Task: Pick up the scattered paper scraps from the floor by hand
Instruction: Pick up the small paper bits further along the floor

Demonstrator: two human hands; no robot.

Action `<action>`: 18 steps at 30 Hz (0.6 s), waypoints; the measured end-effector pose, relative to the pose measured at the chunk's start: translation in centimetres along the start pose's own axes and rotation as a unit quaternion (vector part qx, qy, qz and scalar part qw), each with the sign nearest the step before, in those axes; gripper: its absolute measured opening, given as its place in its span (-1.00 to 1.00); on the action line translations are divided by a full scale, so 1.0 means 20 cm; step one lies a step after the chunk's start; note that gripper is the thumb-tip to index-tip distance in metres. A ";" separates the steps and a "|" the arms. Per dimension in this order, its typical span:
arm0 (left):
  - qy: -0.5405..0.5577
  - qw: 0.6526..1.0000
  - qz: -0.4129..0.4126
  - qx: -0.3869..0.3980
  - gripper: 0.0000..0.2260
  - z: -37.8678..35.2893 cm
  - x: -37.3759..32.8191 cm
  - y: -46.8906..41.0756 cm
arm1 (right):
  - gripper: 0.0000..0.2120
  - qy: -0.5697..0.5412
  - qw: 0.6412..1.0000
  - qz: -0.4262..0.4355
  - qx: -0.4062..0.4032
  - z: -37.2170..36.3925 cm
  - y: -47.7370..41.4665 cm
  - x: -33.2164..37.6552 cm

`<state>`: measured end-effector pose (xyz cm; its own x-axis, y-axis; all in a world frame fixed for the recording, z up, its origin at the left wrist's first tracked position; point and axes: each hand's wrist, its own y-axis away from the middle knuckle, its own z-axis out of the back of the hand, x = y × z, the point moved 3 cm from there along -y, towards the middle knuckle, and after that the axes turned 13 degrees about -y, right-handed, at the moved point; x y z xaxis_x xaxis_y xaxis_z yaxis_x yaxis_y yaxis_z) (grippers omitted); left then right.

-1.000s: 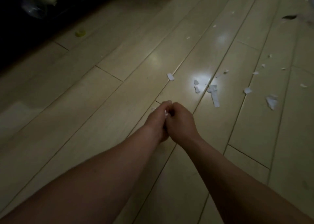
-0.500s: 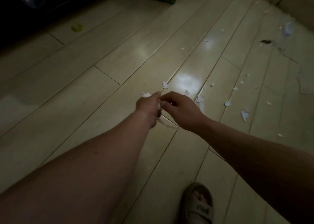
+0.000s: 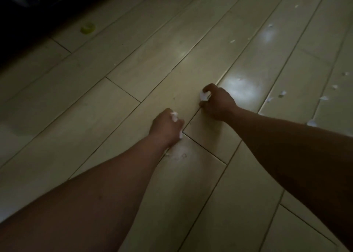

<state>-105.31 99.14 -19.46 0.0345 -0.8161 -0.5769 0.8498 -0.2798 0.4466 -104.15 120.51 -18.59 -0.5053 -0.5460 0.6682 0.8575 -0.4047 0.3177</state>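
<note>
Far left on floor (image 3: pixel 133 79), yellow disc (image 3: pixel 87 28)

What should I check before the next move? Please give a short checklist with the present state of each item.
1. Right hand curls round the white scrap: ok.
2. White scrap off the floor: cannot tell.
3. Left hand grips the collected scraps: ok.
4. Loose scraps all picked up: not ok, several lie at right.
5. Light enough for tiny bits: not ok, dim.
</note>
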 end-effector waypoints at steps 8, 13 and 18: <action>-0.141 0.989 -0.037 0.020 -0.91 -0.08 -0.04 0.04 | -0.93 -0.048 0.997 0.060 0.000 -0.04 -0.07 -0.09; -0.186 0.980 -0.005 0.065 -0.90 -0.07 -0.10 0.06 | -0.90 -0.054 0.997 0.043 0.032 -0.01 -0.08 -0.09; -0.247 0.963 -0.006 0.110 -0.80 -0.06 -0.10 -0.03 | -0.87 -0.028 0.996 0.003 0.080 0.01 -0.15 -0.06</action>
<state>-105.28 101.54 -19.53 -0.2757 -0.9375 -0.2124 0.7142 -0.3476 0.6076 -106.23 122.46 -20.24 -0.4984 -0.5042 0.7053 0.8669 -0.2773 0.4143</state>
